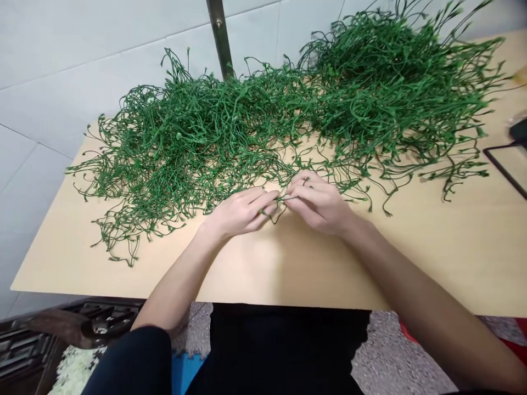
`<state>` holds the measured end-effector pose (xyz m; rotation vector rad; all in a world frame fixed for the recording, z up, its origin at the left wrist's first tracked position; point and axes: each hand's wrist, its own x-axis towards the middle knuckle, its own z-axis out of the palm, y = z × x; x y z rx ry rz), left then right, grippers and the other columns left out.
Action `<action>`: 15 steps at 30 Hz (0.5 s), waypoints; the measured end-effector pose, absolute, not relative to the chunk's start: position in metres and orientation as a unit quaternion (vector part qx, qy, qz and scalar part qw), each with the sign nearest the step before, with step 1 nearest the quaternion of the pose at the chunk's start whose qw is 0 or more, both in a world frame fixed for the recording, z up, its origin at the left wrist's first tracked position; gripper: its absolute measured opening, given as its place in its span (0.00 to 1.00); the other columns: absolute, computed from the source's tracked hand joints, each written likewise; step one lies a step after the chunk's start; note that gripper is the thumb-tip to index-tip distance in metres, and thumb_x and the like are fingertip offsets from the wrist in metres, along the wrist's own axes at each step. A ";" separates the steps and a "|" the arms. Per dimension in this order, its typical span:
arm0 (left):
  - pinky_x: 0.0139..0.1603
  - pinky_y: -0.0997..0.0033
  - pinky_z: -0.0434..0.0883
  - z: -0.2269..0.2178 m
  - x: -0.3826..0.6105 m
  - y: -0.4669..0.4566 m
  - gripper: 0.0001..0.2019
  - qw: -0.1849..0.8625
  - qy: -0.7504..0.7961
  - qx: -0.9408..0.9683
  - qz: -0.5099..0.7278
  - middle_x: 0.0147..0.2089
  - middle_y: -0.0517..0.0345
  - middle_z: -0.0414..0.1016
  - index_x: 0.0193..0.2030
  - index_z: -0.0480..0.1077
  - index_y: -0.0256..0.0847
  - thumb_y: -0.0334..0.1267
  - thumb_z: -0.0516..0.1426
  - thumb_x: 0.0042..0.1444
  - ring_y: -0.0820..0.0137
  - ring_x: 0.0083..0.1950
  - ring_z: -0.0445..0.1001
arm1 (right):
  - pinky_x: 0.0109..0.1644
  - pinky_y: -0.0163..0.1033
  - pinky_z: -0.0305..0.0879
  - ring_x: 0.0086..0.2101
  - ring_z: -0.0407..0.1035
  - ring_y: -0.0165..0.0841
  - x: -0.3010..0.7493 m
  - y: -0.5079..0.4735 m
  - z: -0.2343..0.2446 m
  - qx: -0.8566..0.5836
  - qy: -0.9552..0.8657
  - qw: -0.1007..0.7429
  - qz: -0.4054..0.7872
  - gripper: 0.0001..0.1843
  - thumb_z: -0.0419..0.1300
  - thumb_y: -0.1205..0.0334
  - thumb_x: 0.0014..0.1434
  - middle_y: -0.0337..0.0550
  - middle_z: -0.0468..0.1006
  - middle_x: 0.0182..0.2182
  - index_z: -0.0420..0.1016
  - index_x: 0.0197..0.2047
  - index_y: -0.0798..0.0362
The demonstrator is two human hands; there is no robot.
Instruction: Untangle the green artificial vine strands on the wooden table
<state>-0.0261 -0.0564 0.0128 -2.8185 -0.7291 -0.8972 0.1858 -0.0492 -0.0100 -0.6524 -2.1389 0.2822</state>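
My left hand (246, 211) is closed in a pinch around a thin green stem (275, 219), which looks like an artificial flower stem. From the other side, my right hand (316, 203) pinches the same stem, with the fingertips of both hands only a little apart. A short piece of the stem bends down between them. Just beyond the hands lies a large tangled heap of similar green stems (206, 120), many with small forked tips. It rises highest in the pile at the back right (382, 71).
The heap spreads across a pale wooden table (337, 274) against a tiled wall (102, 38). A metal bar (221, 41) stands behind it. A black cable (504, 170) lies at the right edge. Dark carved furniture (61, 329) and pale loose pieces (74, 368) show at lower left.
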 end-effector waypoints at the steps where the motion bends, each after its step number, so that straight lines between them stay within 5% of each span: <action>1: 0.31 0.73 0.70 0.012 -0.025 -0.057 0.09 0.052 -0.244 -0.921 -0.300 0.29 0.55 0.73 0.43 0.68 0.35 0.35 0.49 0.66 0.72 0.29 0.71 | 0.39 0.45 0.68 0.34 0.67 0.37 0.185 -0.050 -0.008 -0.262 -0.848 0.443 0.126 0.11 0.55 0.69 0.61 0.46 0.73 0.27 0.70 0.27 0.52; 5: 0.30 0.75 0.67 0.008 -0.020 -0.059 0.11 0.001 -0.270 -0.900 -0.341 0.28 0.56 0.72 0.34 0.67 0.36 0.33 0.47 0.67 0.74 0.28 0.70 | 0.42 0.49 0.68 0.41 0.67 0.40 0.184 -0.056 0.003 -0.279 -0.826 0.458 0.176 0.10 0.61 0.63 0.58 0.53 0.77 0.45 0.75 0.25 0.52; 9: 0.29 0.75 0.65 0.006 -0.017 -0.063 0.14 -0.063 -0.287 -0.879 -0.374 0.25 0.59 0.67 0.30 0.65 0.37 0.32 0.46 0.67 0.75 0.25 0.66 | 0.51 0.51 0.68 0.53 0.67 0.43 0.186 -0.061 0.011 -0.232 -0.804 0.441 0.323 0.09 0.62 0.60 0.58 0.49 0.69 0.60 0.82 0.42 0.48; 12: 0.28 0.76 0.63 0.006 -0.016 -0.065 0.15 -0.126 -0.299 -0.868 -0.376 0.23 0.61 0.64 0.28 0.64 0.38 0.32 0.46 0.67 0.76 0.24 0.63 | 0.56 0.51 0.66 0.54 0.68 0.41 0.184 -0.063 0.008 -0.201 -0.783 0.437 0.394 0.21 0.62 0.62 0.59 0.48 0.73 0.58 0.75 0.56 0.46; 15: 0.26 0.76 0.61 0.008 -0.018 -0.064 0.18 -0.193 -0.315 -0.848 -0.379 0.21 0.63 0.61 0.23 0.60 0.38 0.34 0.47 0.67 0.77 0.22 0.60 | 0.50 0.47 0.70 0.47 0.72 0.39 0.178 -0.063 0.002 -0.260 -0.783 0.458 0.331 0.24 0.61 0.65 0.59 0.48 0.80 0.46 0.72 0.59 0.49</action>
